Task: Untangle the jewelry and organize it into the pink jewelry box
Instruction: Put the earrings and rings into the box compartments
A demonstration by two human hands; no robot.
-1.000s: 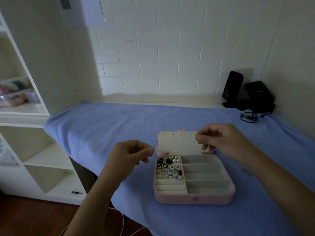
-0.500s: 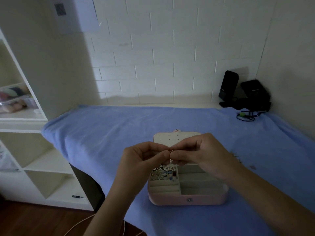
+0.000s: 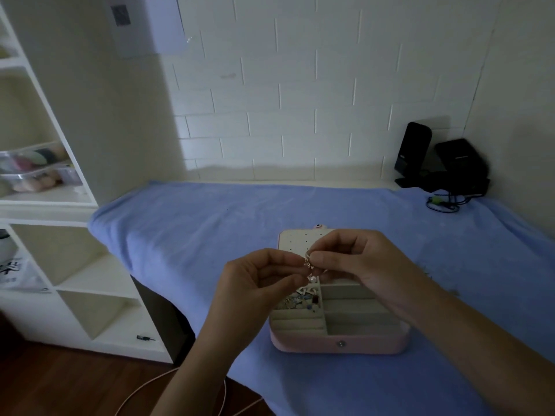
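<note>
Frame centre: we see the left hand (image 3: pixel 255 283) and right hand (image 3: pixel 360 262) with curled fingers (image 3: pixel 289 259) pinching a small jewelry piece (image 3: pixel 308 263) between them, just above the open pink jewelry box (image 3: pixel 339 345), which sits lower centre on the blue-draped counter (image 3: pixel 210 223).

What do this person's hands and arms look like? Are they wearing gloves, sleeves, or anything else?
The left hand and right hand are bare, with no gloves and no rings that I can make out in this dim light. Neither wrist carries a watch or bracelet. Both forearms are uncovered down to the picture's edge, so no sleeve shows.
</note>
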